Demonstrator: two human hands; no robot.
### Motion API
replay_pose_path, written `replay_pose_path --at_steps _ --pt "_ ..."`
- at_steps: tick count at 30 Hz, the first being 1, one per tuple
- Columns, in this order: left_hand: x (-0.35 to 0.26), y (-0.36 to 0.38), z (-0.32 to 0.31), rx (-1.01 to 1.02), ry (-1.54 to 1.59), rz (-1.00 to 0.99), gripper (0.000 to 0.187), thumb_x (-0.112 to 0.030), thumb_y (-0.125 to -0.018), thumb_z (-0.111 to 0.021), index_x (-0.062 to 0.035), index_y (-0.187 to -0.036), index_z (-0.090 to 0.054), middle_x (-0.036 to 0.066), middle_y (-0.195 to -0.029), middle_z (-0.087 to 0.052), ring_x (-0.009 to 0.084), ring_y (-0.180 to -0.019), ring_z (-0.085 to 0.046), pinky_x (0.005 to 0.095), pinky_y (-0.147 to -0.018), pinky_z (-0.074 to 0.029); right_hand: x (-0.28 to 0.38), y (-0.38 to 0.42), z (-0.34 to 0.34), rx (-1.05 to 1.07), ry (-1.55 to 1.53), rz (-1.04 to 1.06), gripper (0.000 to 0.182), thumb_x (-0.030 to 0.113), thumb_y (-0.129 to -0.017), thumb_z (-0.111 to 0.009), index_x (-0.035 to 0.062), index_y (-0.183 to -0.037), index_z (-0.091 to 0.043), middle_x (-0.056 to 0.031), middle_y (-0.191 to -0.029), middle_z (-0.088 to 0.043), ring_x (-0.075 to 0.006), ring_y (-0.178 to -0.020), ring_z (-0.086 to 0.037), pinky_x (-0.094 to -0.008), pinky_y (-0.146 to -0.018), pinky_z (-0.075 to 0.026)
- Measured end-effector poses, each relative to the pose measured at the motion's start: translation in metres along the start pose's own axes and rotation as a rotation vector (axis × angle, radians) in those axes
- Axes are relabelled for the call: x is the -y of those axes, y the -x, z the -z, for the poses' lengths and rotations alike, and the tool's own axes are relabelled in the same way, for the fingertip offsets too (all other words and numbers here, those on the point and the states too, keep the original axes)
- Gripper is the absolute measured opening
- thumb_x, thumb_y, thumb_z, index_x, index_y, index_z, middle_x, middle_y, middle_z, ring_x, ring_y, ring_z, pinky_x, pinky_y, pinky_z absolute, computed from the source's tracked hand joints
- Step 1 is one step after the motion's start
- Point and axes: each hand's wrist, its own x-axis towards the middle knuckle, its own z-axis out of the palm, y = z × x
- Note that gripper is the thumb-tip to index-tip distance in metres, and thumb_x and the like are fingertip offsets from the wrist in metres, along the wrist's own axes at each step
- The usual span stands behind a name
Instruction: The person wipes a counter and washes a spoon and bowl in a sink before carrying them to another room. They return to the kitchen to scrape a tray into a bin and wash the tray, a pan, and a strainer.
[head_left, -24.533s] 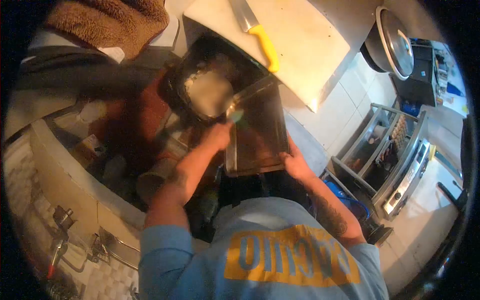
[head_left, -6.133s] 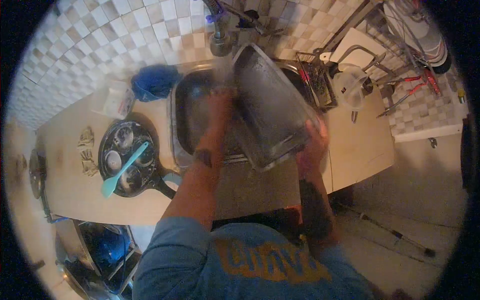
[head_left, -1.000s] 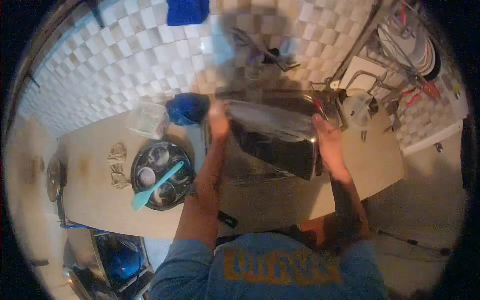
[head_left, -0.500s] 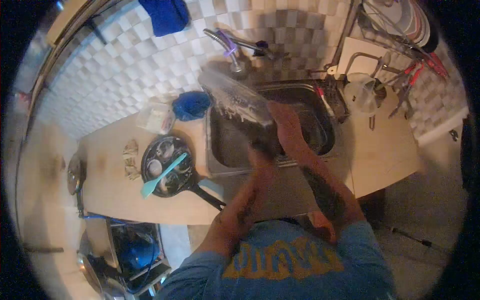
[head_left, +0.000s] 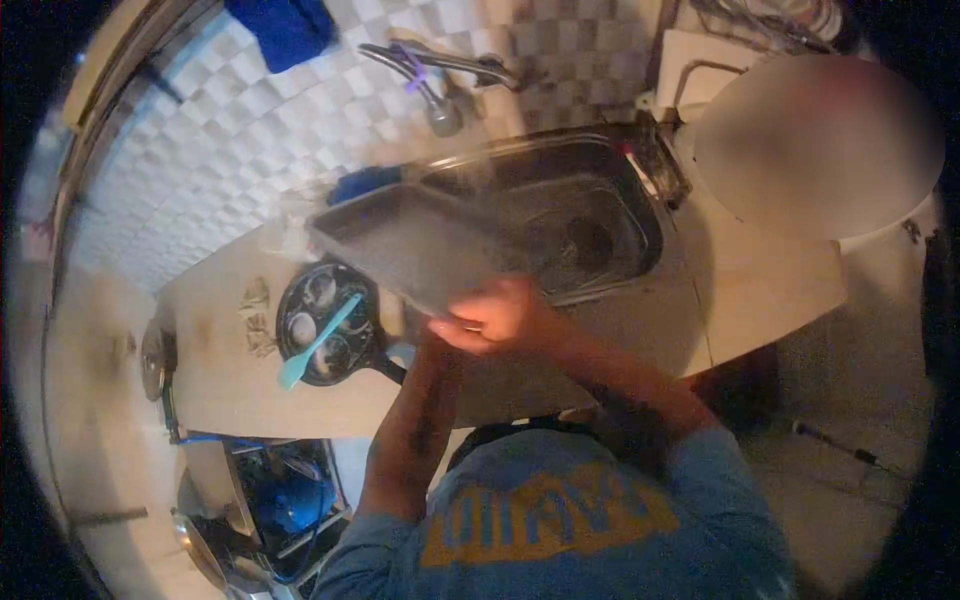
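Observation:
A dark rectangular baking pan (head_left: 400,245), blurred by motion, is tilted over the left part of the sink (head_left: 655,235). My right hand (head_left: 500,315) is closed at the pan's near edge, with its fingers curled toward the left. My left hand (head_left: 440,338) comes up beneath the same edge; its fingers are hidden behind my right hand and the pan. Above the pan hangs the faucet (head_left: 445,112), and a faint blurred stream shows below its spout.
Left of the sink, a black pan with round hollows (head_left: 330,335) stands on the counter (head_left: 220,385), a turquoise spatula (head_left: 320,342) lying across it. Crumpled brown paper (head_left: 257,315) is beside it. A blue bag (head_left: 365,182) sits behind the baking pan. A blurred-out patch covers the right side.
The baking pan has swung down and left, turning from steeply tilted to flatter. My right hand has moved left and nearer to me, now in front of my left hand. My view has shifted slightly.

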Motion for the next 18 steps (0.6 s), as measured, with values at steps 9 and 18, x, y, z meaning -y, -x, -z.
replay_pose_path --at_steps 9,18 --pt "-0.045 0.071 0.095 -0.039 -0.803 0.076 0.035 -0.026 -0.086 -0.055 -0.0008 -0.110 -0.053 0.010 -0.106 -0.058 0.0269 -0.099 -0.058 0.0408 -0.079 -0.051 -0.046 -0.002 -0.018 0.225 -0.107 0.622 0.051 0.061 -0.073 -0.068 0.0146 -0.062 -0.050 -0.0015 -0.063 -0.049 -0.0207 -0.055 -0.050 -0.0340 -0.050 -0.042" --pt "-0.066 0.123 0.099 -0.334 -0.441 -0.042 0.032 -0.029 -0.087 -0.059 -0.0035 -0.106 -0.057 0.011 -0.094 -0.062 0.0251 -0.082 -0.064 0.0379 -0.068 -0.054 -0.032 -0.019 -0.087 0.416 -0.221 0.762 0.045 0.055 -0.077 -0.067 0.0111 -0.070 -0.059 -0.0054 -0.075 -0.057 -0.0272 -0.073 -0.057 -0.0426 -0.073 -0.047"
